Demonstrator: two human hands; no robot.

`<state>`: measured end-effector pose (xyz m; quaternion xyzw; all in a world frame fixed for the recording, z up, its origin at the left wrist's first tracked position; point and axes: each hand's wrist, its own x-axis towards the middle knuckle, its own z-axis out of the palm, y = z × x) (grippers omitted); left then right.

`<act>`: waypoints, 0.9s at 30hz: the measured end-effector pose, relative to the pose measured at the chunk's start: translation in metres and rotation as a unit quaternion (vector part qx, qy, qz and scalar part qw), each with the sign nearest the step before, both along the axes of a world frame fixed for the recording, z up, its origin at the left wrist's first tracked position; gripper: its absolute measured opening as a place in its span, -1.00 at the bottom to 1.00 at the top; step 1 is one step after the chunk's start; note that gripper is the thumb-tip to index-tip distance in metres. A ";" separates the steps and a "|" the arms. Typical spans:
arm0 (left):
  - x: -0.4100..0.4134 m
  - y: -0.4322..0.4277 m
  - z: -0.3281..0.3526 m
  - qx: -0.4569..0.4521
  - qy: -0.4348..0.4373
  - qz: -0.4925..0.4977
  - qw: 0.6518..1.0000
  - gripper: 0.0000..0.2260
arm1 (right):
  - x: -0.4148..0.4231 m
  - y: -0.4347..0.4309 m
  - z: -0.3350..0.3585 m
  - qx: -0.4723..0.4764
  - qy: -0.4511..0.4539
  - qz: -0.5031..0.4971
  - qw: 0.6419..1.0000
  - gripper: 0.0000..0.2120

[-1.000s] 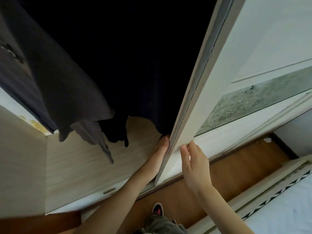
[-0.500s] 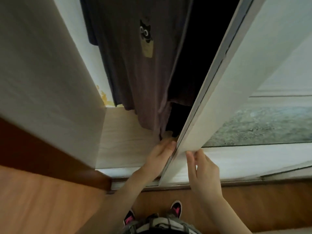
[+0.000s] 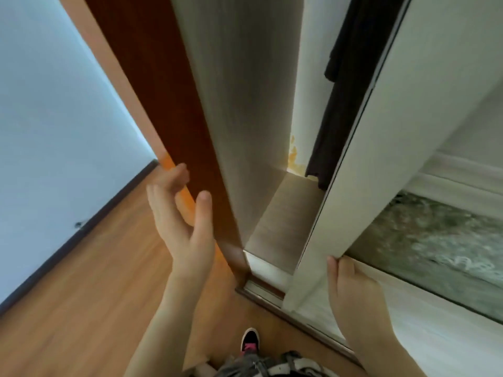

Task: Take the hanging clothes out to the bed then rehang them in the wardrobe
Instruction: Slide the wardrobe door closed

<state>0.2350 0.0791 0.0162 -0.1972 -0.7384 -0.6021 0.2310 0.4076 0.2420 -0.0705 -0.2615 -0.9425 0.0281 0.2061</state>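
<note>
The wardrobe's white sliding door [image 3: 381, 159] leaves only a narrow gap. Through that gap a strip of dark hanging clothes [image 3: 336, 104] shows above the pale wood wardrobe floor [image 3: 283, 221]; most of the clothes are hidden behind the door. My right hand [image 3: 353, 292] presses flat against the door's face low down, with its thumb at the door's edge. My left hand [image 3: 182, 213] hovers in the air left of the gap, palm up, fingers relaxed and holding nothing, in front of the wardrobe's brown side panel [image 3: 168, 104].
A mirror panel [image 3: 446, 248] is set in the sliding door. The door's floor track [image 3: 261, 289] runs along the wardrobe's base. Wooden flooring [image 3: 81, 295] spreads to the left up to a pale wall [image 3: 54, 104]. My shoe [image 3: 250, 340] stands near the track.
My left hand has come off the door's edge and moved left into the air. The door has slid left, narrowing the gap over the clothes. The view has swung left.
</note>
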 end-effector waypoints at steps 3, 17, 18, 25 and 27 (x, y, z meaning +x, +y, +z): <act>-0.034 -0.013 0.001 0.044 -0.078 0.056 0.994 -0.56 | -0.024 -0.011 0.005 0.002 -0.024 0.027 0.999 -0.68; -0.095 -0.034 -0.006 -0.001 -0.268 -0.140 0.953 -0.28 | -0.120 -0.056 0.002 0.045 0.011 0.090 0.995 -0.70; -0.095 -0.035 -0.005 0.001 -0.273 -0.143 0.951 -0.29 | -0.125 -0.059 0.003 0.040 0.008 0.088 0.995 -0.71; -0.090 -0.032 0.000 0.037 -0.283 -0.142 0.948 -0.45 | -0.151 -0.073 0.009 0.044 -0.020 0.096 0.994 -0.74; -0.091 -0.031 -0.001 0.039 -0.282 -0.142 0.948 -0.47 | -0.158 -0.076 0.010 0.046 -0.014 0.091 0.995 -0.73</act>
